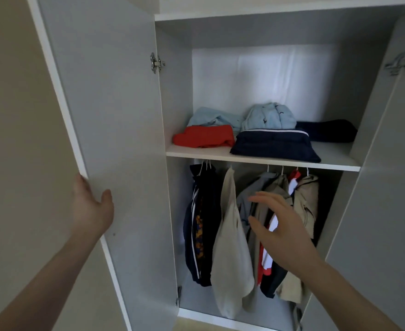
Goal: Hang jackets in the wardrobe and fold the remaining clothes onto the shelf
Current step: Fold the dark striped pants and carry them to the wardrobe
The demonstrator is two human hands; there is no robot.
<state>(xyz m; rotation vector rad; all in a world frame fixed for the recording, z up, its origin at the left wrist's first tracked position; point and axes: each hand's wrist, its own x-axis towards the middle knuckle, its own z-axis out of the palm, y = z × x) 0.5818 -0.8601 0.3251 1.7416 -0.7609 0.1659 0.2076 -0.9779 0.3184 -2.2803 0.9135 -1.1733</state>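
Observation:
The wardrobe stands open in front of me. My left hand [90, 206] grips the outer edge of the left door [115, 115], thumb on its inner face. My right hand [278, 225] hovers with spread fingers in front of the hanging jackets [230, 235], holding nothing. Several jackets hang on white hangers under the shelf [335, 156]: dark navy ones at the left, a beige one in the middle, grey, tan and red-white ones at the right. On the shelf lie folded clothes: a red piece [204, 137], two light blue pieces [268, 115], a navy piece [273, 145] and a dark one [328, 131].
The right door [387, 187] stands open at the frame's right edge. A beige wall [17, 139] lies left of the wardrobe. The shelf's right front corner is bare. The wardrobe floor [263, 314] shows below the jackets.

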